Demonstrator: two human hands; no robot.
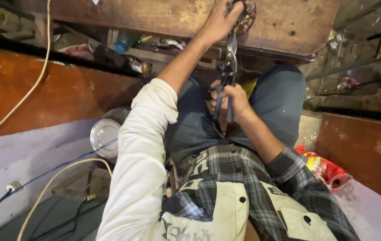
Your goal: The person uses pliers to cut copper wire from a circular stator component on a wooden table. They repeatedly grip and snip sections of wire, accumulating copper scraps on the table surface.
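Gripping: right hand (234,99) closed around shears (229,71) handles.
Left hand (222,18): fingers curled, holding round metal piece (247,18) against worn surface (154,18).

Left arm (143,147): long cream-white sleeve, pushed up short of the wrist, cloth creased. Right arm (288,174): grey, black and white plaid sleeve, rolled to the forearm. Shirt (226,201): same plaid across the chest, with cream panels, dark round snaps and dark lettering patches. Trousers (279,102): dark blue-grey, plain. Left hand (221,20) and right hand (235,100): bare, no gloves.
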